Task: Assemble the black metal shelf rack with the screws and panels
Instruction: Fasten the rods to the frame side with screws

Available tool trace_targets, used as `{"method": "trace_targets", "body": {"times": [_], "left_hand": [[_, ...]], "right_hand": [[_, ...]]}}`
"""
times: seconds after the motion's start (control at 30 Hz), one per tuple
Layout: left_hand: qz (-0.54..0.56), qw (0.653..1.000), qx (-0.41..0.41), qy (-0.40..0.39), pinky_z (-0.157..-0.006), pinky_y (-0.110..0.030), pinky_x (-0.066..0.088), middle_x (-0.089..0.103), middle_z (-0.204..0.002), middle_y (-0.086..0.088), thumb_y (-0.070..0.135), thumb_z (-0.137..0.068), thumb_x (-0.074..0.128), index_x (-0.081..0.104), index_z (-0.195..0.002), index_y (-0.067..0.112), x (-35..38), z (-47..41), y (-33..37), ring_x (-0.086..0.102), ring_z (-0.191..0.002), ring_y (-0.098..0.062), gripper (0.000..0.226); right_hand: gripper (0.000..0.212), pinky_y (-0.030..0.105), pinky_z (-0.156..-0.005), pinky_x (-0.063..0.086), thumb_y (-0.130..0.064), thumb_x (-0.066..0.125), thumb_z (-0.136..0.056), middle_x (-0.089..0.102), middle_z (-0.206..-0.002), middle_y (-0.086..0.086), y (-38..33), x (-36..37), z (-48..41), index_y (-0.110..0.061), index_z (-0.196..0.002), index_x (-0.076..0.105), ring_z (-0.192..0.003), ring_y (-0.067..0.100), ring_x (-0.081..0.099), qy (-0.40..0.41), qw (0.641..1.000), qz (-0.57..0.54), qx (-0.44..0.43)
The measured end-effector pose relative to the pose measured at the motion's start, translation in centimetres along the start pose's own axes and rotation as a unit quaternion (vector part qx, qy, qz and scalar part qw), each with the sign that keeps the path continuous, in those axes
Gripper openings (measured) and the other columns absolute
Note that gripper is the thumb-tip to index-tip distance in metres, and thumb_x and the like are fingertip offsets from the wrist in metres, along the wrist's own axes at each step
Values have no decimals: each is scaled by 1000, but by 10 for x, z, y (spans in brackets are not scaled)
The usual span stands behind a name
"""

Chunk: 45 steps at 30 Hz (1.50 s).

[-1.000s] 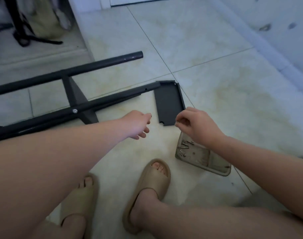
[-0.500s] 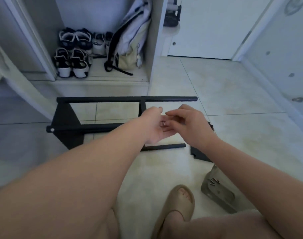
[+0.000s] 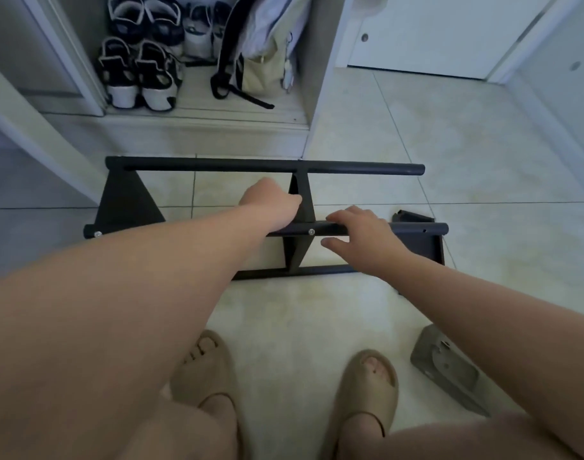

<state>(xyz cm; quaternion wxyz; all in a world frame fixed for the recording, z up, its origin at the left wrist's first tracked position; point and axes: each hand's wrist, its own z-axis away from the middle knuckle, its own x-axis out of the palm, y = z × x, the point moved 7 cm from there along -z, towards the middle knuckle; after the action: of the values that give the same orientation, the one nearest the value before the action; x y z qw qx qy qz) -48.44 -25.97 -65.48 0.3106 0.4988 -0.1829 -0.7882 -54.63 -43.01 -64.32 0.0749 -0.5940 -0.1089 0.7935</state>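
Your right hand (image 3: 360,234) grips the tube (image 3: 413,228) of the rack (image 3: 250,167). Your left hand (image 3: 270,202) is curled against the panel (image 3: 305,207) just beside it; I cannot tell if it grips.

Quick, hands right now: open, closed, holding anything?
Left hand: fingers curled against the middle panel; cannot tell whether it holds anything.
Right hand: fingers curled over the front tube, thumb beneath.
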Motion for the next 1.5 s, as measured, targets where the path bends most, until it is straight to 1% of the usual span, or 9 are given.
{"method": "trace_targets", "body": {"times": [0.1, 0.27, 0.43, 0.6, 0.9, 1.07, 1.23, 1.4, 1.5], "left_hand": [[-16, 1000, 10, -19, -54, -30, 33, 49, -64, -3, 46, -91, 57, 48, -67, 12, 6, -19, -5, 49, -60, -23, 42], [-18, 996, 51, -71, -62, -31, 41, 57, -70, -2, 50, -94, 51, 74, -103, 13, 23, -35, 1, 54, -67, -21, 45], [-12, 992, 52, -112, -57, -30, 34, 47, -65, -2, 44, -96, 55, 70, -93, 4, 36, -42, 2, 44, -60, -20, 43], [-29, 990, 48, -133, -55, -33, 28, 45, -65, -2, 38, -98, 54, 46, -64, 12, 40, -37, 5, 39, -59, -21, 44], [-112, 965, 46, -235, -57, -31, 32, 51, -56, 0, 39, -98, 52, 66, -67, 17, 67, 14, -8, 42, -60, -23, 41], [-153, 937, 33, -312, -57, -30, 28, 46, -86, -12, 31, -100, 49, 73, -102, 14, 85, 54, -15, 38, -77, -26, 30], [-219, 922, 55, -315, -59, -32, 29, 46, -81, -14, 27, -101, 49, 60, -79, 9, 93, 91, -13, 38, -72, -28, 30], [-249, 917, 81, -300, -66, -32, 42, 54, -78, -8, 26, -100, 51, 61, -88, 8, 100, 117, -16, 51, -77, -28, 24], [-225, 917, 77, -319, -91, -38, 53, 68, -105, -7, 19, -95, 54, 70, -104, 8, 108, 128, -21, 63, -98, -30, 22]], "right_hand": [[49, 40, -105, 30, -54, 59, -96, 56, -129, -3, 2, 14, -15, -27, -137, 55, -121, 23, 49, -17, 999, 34, -10], [42, 34, -89, 34, -60, 58, -94, 64, -103, -5, 4, 23, -36, -27, -118, 66, -98, 18, 55, -6, 1000, 4, -13], [35, 35, -82, 46, -60, 67, -87, 68, -91, -6, 13, 23, -42, -30, -105, 72, -93, 23, 60, 10, 998, -64, 19], [38, 32, -76, 40, -61, 68, -86, 66, -87, -7, 12, 24, -36, -28, -106, 70, -90, 21, 60, 4, 998, -62, 25], [49, 30, -55, 37, -72, 69, -77, 61, -80, -5, 16, 45, 25, -25, -81, 59, -73, 15, 58, -85, 994, -38, 64], [50, 29, -53, 33, -75, 71, -74, 60, -76, -6, 19, 56, 65, -26, -77, 59, -69, 14, 57, -111, 990, -31, 86], [46, 31, -56, 41, -68, 73, -78, 61, -77, -5, 20, 67, 109, -25, -79, 57, -71, 14, 57, -87, 983, -85, 136], [47, 32, -60, 47, -67, 73, -79, 62, -79, -5, 18, 77, 142, -23, -81, 58, -77, 19, 60, -71, 982, -89, 148], [63, 40, -81, 48, -68, 75, -75, 60, -111, -1, 20, 76, 155, -21, -114, 58, -102, 25, 56, -7, 992, -48, 116]]}}
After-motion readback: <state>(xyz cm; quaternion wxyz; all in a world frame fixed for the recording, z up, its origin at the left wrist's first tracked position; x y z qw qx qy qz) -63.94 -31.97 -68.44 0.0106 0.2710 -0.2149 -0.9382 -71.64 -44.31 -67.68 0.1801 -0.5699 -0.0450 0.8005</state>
